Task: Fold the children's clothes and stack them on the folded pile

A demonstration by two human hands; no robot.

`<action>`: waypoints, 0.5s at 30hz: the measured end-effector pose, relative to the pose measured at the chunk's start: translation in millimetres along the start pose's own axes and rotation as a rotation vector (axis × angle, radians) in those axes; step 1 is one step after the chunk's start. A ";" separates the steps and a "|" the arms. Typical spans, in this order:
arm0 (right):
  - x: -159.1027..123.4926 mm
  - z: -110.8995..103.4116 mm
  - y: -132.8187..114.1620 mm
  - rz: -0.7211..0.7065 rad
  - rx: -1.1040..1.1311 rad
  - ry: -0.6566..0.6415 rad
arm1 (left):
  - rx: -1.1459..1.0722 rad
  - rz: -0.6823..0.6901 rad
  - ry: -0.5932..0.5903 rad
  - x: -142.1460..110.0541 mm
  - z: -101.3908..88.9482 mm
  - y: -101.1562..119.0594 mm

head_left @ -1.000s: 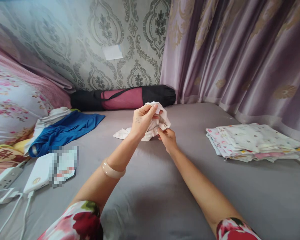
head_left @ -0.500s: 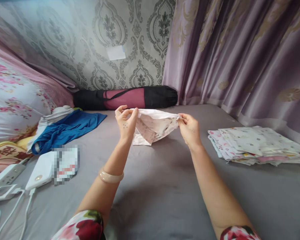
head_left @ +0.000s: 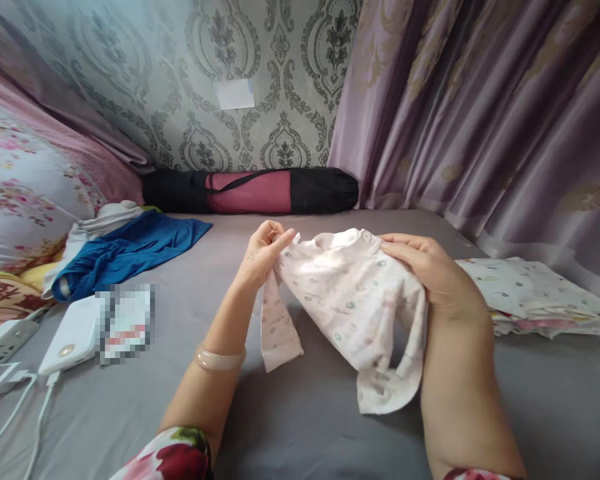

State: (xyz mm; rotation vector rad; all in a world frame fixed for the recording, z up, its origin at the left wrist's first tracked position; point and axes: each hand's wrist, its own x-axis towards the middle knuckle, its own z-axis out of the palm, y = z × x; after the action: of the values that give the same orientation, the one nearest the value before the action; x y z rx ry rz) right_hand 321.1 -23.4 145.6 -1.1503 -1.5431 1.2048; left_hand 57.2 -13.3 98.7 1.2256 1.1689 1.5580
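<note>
This looks like a bedroom in a home. A grey sheet (head_left: 300, 433) spreads across the bottom of the frame, and a flowered pillow (head_left: 25, 193) sits at the left edge. Patterned wallpaper (head_left: 285, 73) fills the top centre, long purple curtains (head_left: 460, 100) hang at upper right, and folded cloths (head_left: 525, 287) lie at right.

Pale motif-dotted garment (head_left: 337, 287), blue cloth (head_left: 140, 252), grey sheet (head_left: 300, 433), gold-patterned mauve curtain (head_left: 460, 100)
</note>
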 end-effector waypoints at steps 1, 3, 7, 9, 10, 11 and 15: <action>4.7 -0.4 3.1 0.009 -0.015 0.018 | -0.009 -0.011 -0.029 -0.2 -1.2 -0.4; 13.8 -1.2 10.2 0.006 -0.034 0.068 | -0.009 -0.058 -0.082 0.5 -4.9 -2.8; 24.5 -3.2 24.8 -0.076 -0.147 0.109 | 0.047 -0.108 -0.090 4.5 -15.1 -10.9; 26.8 -4.1 31.3 -0.132 -0.251 0.107 | 0.096 -0.102 -0.066 5.8 -19.5 -14.0; 27.6 -4.4 34.2 -0.154 -0.298 0.105 | 0.122 -0.097 -0.052 6.0 -21.4 -14.9; 28.2 -4.5 36.6 -0.173 -0.338 0.101 | 0.147 -0.089 -0.038 5.7 -23.2 -15.1; 28.6 -2.7 40.7 -0.216 -0.430 0.027 | 0.245 -0.028 -0.006 1.2 -33.6 -9.8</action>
State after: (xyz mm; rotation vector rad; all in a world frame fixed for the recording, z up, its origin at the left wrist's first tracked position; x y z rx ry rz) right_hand 323.9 9.7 108.4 -1.2213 -1.9085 0.7303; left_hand 24.6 -15.8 86.2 1.3636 1.3988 1.4199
